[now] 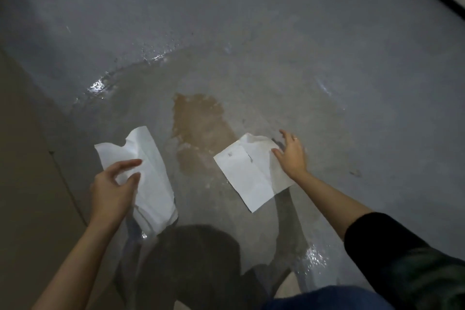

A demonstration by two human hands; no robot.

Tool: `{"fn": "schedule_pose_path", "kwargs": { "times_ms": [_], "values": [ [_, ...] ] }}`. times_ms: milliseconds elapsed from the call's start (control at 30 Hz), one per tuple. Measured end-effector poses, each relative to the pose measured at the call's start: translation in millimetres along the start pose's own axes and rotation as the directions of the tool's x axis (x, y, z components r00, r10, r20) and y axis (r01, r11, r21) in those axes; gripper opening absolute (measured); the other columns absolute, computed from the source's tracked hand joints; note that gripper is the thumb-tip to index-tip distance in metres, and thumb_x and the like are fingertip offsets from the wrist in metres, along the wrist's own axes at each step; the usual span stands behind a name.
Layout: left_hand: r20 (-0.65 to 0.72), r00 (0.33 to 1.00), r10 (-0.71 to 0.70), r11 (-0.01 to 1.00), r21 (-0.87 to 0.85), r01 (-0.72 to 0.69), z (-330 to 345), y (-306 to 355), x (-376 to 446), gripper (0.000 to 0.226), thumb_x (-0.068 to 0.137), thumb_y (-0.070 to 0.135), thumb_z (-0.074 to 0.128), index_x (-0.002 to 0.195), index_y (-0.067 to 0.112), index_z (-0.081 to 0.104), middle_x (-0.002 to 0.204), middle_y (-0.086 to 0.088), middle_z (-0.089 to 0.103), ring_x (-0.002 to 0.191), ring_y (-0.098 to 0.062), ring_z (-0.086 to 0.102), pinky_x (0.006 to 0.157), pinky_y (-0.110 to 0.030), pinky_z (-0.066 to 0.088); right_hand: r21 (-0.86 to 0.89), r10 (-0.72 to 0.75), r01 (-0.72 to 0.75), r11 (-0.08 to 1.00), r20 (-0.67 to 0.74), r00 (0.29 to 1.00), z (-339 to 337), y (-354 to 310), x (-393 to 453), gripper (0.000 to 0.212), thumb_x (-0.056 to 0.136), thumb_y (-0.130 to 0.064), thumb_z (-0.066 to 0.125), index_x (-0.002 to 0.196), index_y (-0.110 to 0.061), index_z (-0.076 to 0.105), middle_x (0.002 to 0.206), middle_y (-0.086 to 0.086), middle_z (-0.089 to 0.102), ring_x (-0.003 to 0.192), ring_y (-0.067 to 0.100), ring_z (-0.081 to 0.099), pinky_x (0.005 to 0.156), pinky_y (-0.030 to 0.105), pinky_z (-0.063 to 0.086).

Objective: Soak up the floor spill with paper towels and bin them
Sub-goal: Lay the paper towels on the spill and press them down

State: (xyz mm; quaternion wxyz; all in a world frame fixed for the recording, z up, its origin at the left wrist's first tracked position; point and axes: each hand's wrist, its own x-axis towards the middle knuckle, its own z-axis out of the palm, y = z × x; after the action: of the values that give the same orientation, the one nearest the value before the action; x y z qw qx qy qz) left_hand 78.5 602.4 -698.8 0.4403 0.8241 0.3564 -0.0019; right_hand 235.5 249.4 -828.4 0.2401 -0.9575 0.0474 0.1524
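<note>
Spill: brownish wet patch point(201, 131) on the grey floor point(327, 45).
Left hand point(113, 189): fingers loosely curled, over a white paper towel point(153, 184); grip unclear.
Right hand point(292, 156): fingers spread, touching a second white paper towel point(249, 171) lying at the spill's edge.

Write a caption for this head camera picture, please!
Two hands lay paper towels beside a brown floor spill.

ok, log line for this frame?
stage: soaking | left hand: over left paper towel | right hand: open, on right paper towel | brown spill: uncovered between towels
</note>
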Motion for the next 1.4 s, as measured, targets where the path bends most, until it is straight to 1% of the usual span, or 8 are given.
{"fn": "schedule_pose_path", "kwargs": {
  "times_ms": [167,267,433,833,1033,1233,1300,1400],
  "values": [
    [-0.023,0.996,0.089,0.995,-0.041,-0.090,19,-8,56,0.028,0.084,0.005,0.065,0.098,0.029,0.071,0.095,-0.013,0.071,0.066,-0.023,0.056,0.054,-0.021,0.043,-0.121,-0.335,0.312,0.942,-0.351,0.874,32,-1,0,0.031,0.093,-0.021,0.054,0.122,-0.011,0.057,0.132,0.013,0.056,0.119,0.029,0.053,0.100,0.042,0.034],
    [-0.042,0.984,0.171,0.979,-0.104,-0.174,20,-1,81,0.029,0.084,0.002,0.065,0.098,0.027,0.071,0.103,-0.006,0.070,0.083,-0.015,0.059,0.077,-0.028,0.047,-0.108,-0.517,0.505,0.856,-0.172,0.838,74,8,-26,0.038,0.099,-0.022,0.036,0.132,-0.017,0.053,0.145,0.006,0.049,0.132,0.024,0.046,0.109,0.039,0.030],
    [-0.072,0.969,0.235,0.956,-0.164,-0.244,25,10,101,0.034,0.085,0.002,0.065,0.088,0.036,0.069,0.096,0.007,0.069,0.077,0.004,0.058,0.069,-0.008,0.047,-0.307,-0.502,0.520,0.797,0.141,0.853,119,21,-26,0.065,0.102,-0.053,0.023,0.155,-0.024,-0.001,0.162,-0.008,-0.011,0.149,0.016,-0.013,0.120,0.044,-0.009],
    [0.114,0.962,0.248,0.940,-0.270,-0.211,38,22,87,0.032,0.089,0.003,0.061,0.117,0.020,0.066,0.107,0.002,0.064,0.082,0.001,0.061,0.066,-0.006,0.048,-0.104,-0.492,0.523,0.846,0.225,0.841,105,17,-21,0.065,0.098,-0.059,0.026,0.153,-0.037,0.002,0.160,-0.018,-0.012,0.147,0.007,-0.015,0.118,0.037,-0.015],
    [0.241,0.942,0.234,0.918,-0.375,-0.132,44,34,75,0.035,0.100,0.003,0.039,0.122,0.020,0.061,0.110,0.008,0.062,0.079,0.007,0.062,0.073,-0.013,0.053,0.241,-0.338,0.346,0.907,-0.075,0.938,77,-24,-11,0.040,0.095,-0.049,0.046,0.129,-0.031,0.058,0.144,-0.009,0.048,0.129,0.012,0.044,0.107,0.042,0.039],
    [0.328,0.932,0.155,0.861,-0.507,0.035,44,33,59,0.036,0.103,0.009,0.035,0.117,0.022,0.065,0.118,0.001,0.065,0.101,-0.014,0.061,0.095,-0.035,0.048,0.731,-0.253,-0.406,0.548,0.608,0.753,60,-106,-25,0.066,0.090,-0.059,0.045,0.146,-0.025,0.035,0.143,0.000,0.047,0.120,0.016,0.053,0.107,0.035,0.036],
    [0.344,0.931,0.126,0.840,-0.537,0.085,42,30,57,0.036,0.103,0.010,0.035,0.120,0.021,0.065,0.124,-0.003,0.063,0.105,-0.019,0.059,0.099,-0.039,0.046,0.700,-0.275,-0.636,0.325,0.714,0.644,55,-117,-29,0.054,0.089,-0.055,0.050,0.132,-0.021,0.052,0.129,0.005,0.060,0.114,0.023,0.060,0.104,0.040,0.044],
    [0.340,0.936,0.088,0.830,-0.544,0.119,39,22,55,0.034,0.102,0.010,0.037,0.121,0.020,0.063,0.126,-0.005,0.062,0.101,-0.017,0.062,0.096,-0.035,0.049,0.701,-0.251,-0.648,0.298,0.713,0.655,54,-121,-33,0.033,0.092,-0.038,0.059,0.118,-0.016,0.062,0.121,0.008,0.067,0.110,0.026,0.063,0.087,0.038,0.055]
  ]
}}
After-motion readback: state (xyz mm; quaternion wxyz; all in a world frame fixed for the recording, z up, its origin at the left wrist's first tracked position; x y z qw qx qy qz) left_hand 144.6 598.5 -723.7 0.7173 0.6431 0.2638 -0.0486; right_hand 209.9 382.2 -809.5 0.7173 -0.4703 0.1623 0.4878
